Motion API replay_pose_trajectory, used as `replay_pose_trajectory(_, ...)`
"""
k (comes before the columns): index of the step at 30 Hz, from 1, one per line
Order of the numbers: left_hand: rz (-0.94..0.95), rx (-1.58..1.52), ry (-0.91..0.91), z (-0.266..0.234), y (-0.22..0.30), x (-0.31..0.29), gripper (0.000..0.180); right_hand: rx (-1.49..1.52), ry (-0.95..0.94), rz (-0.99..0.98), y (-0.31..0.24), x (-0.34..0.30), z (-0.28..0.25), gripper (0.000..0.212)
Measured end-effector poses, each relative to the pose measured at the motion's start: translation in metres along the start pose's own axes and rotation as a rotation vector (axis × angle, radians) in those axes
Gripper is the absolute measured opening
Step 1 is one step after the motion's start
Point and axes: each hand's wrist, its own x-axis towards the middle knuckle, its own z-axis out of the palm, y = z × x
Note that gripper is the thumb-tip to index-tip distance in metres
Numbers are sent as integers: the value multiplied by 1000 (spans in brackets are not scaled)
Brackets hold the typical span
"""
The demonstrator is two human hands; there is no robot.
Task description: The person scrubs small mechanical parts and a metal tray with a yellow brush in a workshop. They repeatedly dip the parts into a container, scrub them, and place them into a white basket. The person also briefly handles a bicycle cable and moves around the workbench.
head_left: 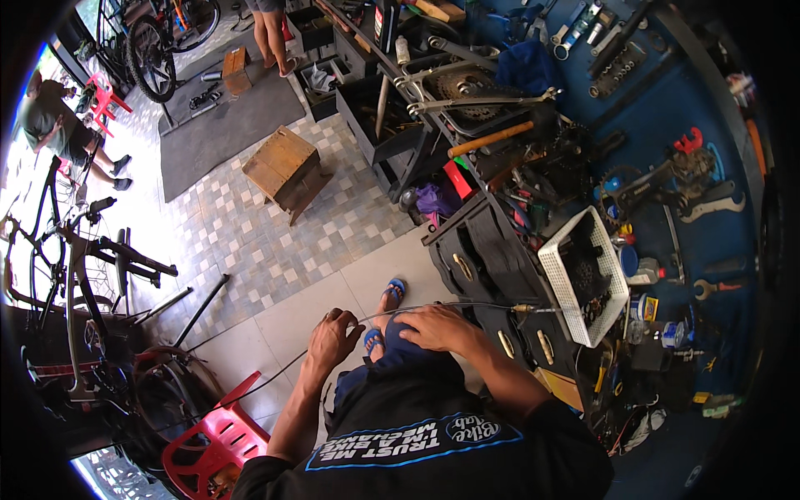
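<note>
The left hand (pixel 331 335) is closed around a thin bicycle cable (pixel 467 307), pinching it near the fist, while the right hand (pixel 439 327) lies curled over the same cable a little further along, fingers folded down on it. The cable hangs in front of the person's chest, above the tiled floor (pixel 275 242) and the sandalled feet, just beside the black drawer cabinet (pixel 487 258).

Its long axis runs nearly level, left to right. The bright bare wire arcs out of the left hand, passes under the right hand and ends in a small metal fitting (pixel 525 309) that points toward the white plastic basket (pixel 583 275) on the cluttered worktop (pixel 667 250). The dark tail trails the other way, down to the left toward the red plastic chair (pixel 221 442) and the bicycle (pixel 67 275) standing there.

What could go wrong, to my eye: the wire is springy, so a loose pinch could let it whip free (the tip sits very near the basket mesh and could snag in it). The slack tail on the floor could catch on the chair or a foot and kink.
</note>
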Motion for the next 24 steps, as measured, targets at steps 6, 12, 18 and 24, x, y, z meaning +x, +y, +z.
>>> replay_pose_trajectory(6,36,42,-32,-25,4,78,25,-20,6,56,38,61,-42,40)
replay_pose_trajectory(12,29,-31,49,-46,10,147,23,-9,-26,117,66,90,-72,38)
replay_pose_trajectory(18,70,-107,-110,-42,-7,192,26,84,-39,297,102,139,-68,38)
replay_pose_trajectory(24,-72,-104,-284,-8,-80,218,26,7,319,418,217,261,-14,36)
